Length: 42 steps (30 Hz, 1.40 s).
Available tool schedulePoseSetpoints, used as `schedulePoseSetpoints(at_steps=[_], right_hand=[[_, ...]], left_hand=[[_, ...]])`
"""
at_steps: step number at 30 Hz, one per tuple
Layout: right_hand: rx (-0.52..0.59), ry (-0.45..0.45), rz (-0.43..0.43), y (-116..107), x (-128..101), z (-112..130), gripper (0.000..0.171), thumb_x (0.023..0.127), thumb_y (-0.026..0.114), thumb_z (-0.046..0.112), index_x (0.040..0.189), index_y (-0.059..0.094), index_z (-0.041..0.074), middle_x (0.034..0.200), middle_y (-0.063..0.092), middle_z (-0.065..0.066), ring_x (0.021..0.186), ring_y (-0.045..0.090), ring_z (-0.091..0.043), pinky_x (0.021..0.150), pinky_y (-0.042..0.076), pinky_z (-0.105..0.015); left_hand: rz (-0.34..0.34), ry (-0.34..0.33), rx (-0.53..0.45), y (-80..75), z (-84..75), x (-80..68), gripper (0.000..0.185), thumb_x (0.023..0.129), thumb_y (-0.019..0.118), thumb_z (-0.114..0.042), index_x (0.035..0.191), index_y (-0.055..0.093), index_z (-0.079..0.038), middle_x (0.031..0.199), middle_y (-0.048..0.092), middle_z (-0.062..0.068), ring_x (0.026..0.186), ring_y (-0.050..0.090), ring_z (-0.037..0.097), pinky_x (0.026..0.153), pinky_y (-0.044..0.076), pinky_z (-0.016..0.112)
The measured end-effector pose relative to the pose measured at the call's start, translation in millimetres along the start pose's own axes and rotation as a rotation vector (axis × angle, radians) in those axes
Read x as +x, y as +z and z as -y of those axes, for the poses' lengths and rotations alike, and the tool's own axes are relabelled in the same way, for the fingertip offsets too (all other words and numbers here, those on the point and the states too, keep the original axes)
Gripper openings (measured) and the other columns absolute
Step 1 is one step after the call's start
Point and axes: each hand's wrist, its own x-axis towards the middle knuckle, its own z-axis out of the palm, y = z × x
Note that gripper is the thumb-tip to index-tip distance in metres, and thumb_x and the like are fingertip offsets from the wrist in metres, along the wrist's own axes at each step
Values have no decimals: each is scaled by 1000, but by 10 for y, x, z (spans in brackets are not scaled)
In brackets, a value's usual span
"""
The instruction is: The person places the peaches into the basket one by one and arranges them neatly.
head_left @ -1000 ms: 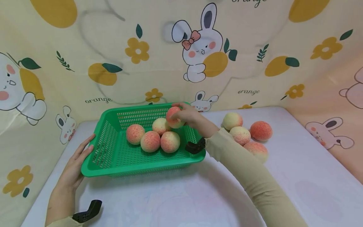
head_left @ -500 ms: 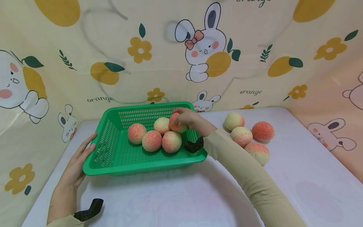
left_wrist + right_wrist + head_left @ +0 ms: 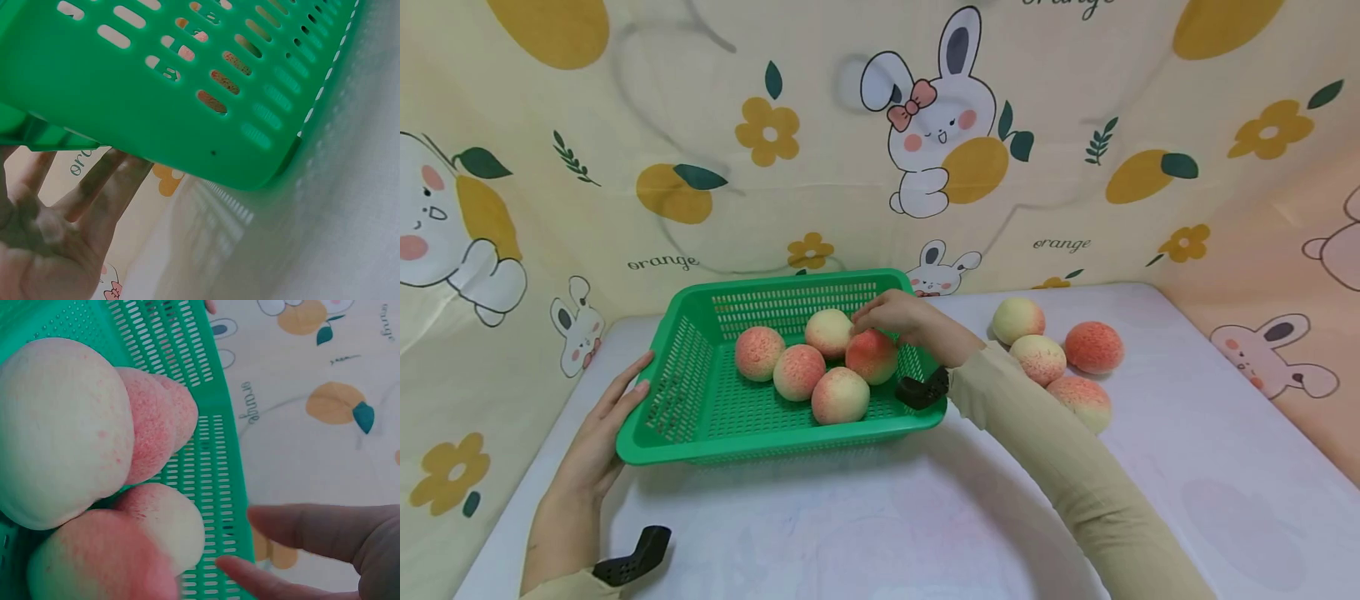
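Observation:
A green slotted basket [image 3: 685, 408] stands on the white table and holds several pink-and-cream peaches. My right hand [image 3: 883, 312] hovers just over the right-most peach [image 3: 872, 357] in the basket, fingers relaxed and holding nothing. The right wrist view shows those fingers [image 3: 312, 528] spread above the basket wall [image 3: 209, 406], with peaches [image 3: 59, 431] packed close below. My left hand [image 3: 617, 400] lies flat against the basket's left side, fingers straight. From the left wrist the palm [image 3: 50, 237] sits under the basket's outer wall [image 3: 156, 94].
Several more peaches [image 3: 1037, 358] lie loose on the table to the right of the basket, behind my right forearm. Cartoon rabbit-and-orange cloth walls [image 3: 925, 125] close in the back and both sides. Black wrist mounts [image 3: 625, 562] sit on both arms.
My right hand lowered the peach it held into the basket's right side and let go. A front peach rolled a little toward the near edge. The left hand stayed put.

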Motion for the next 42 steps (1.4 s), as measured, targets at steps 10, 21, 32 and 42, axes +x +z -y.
schedulePoseSetpoints(at_steps=[10,21,32,42], right_hand=[[52,-90,86,-145,-174,-68,48,93,61,19,138,51,8,152,35,-8,137,36,-29,106,39,-53],[205,-304,102,-378,-372,-348,45,96,59,14,137,49,1,159,19,-9,144,25,-20,106,42,-39],[285,-342,-150,-589,-584,-673,50,91,66,36,133,55,12,137,54,-2,125,52,-21,105,43,-35],[366,-359,-388,-674,-646,-935,39,91,67,30,123,61,11,124,62,-2,111,57,-11,95,48,-24]], left_hand=[[-6,-9,-7,-12,4,-8,42,103,42,-19,142,43,-35,114,62,-14,82,69,8,65,58,25],[-10,-12,15,-18,18,-10,43,104,42,-21,144,40,-35,119,56,-16,83,68,7,66,58,25],[-5,-7,16,1,20,-6,43,104,41,-20,145,39,-34,118,57,-15,84,68,7,66,58,25],[-7,-3,13,8,16,2,44,104,41,-20,145,39,-34,119,56,-15,82,68,8,66,58,25]])
